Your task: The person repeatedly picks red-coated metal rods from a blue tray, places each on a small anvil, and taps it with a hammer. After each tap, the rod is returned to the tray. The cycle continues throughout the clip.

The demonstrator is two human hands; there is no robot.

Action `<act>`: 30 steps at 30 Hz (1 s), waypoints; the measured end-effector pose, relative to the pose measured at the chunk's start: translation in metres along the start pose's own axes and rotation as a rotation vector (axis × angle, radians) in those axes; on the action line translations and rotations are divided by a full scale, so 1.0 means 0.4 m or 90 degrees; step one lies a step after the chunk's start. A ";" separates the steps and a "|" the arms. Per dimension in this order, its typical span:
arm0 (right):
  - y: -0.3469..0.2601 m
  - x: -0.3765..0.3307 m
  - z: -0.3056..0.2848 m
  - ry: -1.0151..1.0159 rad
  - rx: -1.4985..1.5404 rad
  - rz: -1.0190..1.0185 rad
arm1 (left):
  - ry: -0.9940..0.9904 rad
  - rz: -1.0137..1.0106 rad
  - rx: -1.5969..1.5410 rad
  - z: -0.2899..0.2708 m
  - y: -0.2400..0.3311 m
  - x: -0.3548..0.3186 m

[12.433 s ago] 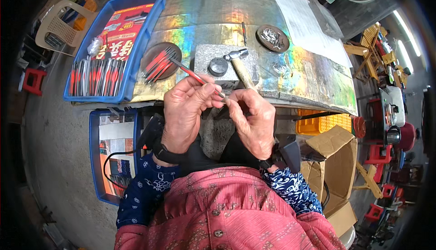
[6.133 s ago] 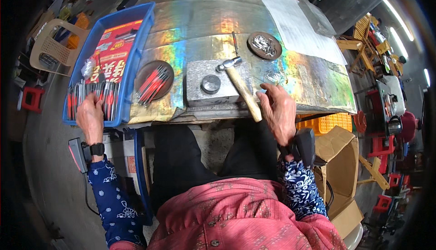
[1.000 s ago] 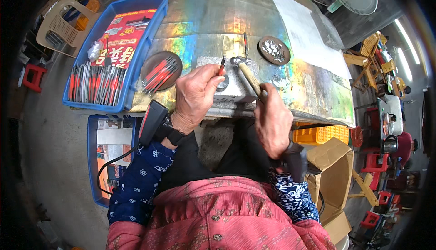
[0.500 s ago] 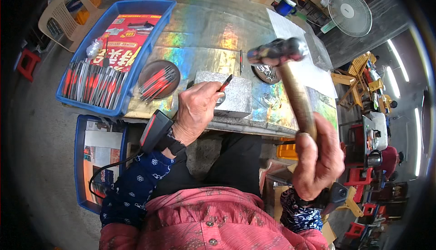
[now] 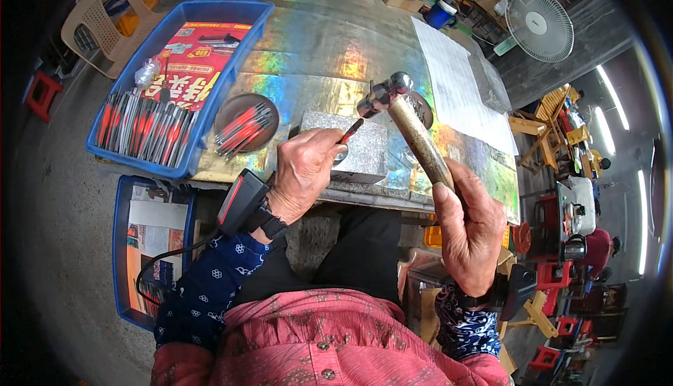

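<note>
Grey stone, a squat block [image 5: 348, 149], sits at the near edge of the shiny metal-covered table [image 5: 315, 43], and that is where I see my left hand [image 5: 305, 172] working. Its fingers are closed around a thin red-handled tool [image 5: 352, 130], which sticks out slanted over the block's top — I judge the block serves as a firm base under the piece. What the tool's lower end rests on I cannot tell; the fist covers it.

My right hand [image 5: 471, 228] is wrapped tight around the wooden shaft of a hammer [image 5: 406, 123], gripping low on the handle for swing. The steel head hangs raised above the block, just right of the red tool and clear of it.

Left of the block a round brown dish [image 5: 247, 121] holds more red-handled pieces, within easy reach of the left hand. Farther left a blue tray [image 5: 210, 9] keeps many more in rows beside a red printed packet [image 5: 200, 81]. A white sheet [image 5: 459, 92] lies on the table's right side.
</note>
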State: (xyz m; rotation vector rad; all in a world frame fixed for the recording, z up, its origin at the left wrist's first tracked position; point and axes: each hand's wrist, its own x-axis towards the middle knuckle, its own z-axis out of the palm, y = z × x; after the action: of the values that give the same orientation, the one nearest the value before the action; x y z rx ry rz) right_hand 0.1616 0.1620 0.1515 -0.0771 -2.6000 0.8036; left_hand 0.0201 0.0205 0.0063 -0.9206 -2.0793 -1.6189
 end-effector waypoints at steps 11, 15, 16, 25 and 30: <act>-0.004 0.002 0.007 -0.069 0.005 0.082 | -0.001 0.002 0.027 -0.001 -0.002 0.002; 0.017 -0.017 0.011 0.069 0.106 0.060 | 0.001 -0.013 -0.010 -0.001 -0.002 0.001; 0.022 -0.020 0.011 0.047 0.100 0.080 | 0.005 -0.002 -0.004 -0.001 -0.001 -0.002; 0.095 -0.033 0.067 0.066 0.052 0.077 | -0.004 -0.080 -0.042 -0.009 0.008 0.002; 0.152 -0.051 0.141 0.096 -0.003 0.065 | -0.010 -0.276 -0.350 -0.041 0.002 0.020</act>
State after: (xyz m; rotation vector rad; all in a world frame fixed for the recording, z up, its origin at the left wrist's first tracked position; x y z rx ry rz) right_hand 0.1532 0.1791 0.0683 -0.2624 -2.4723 0.7952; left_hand 0.0130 0.0073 0.0164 -0.6503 -1.9670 -2.4952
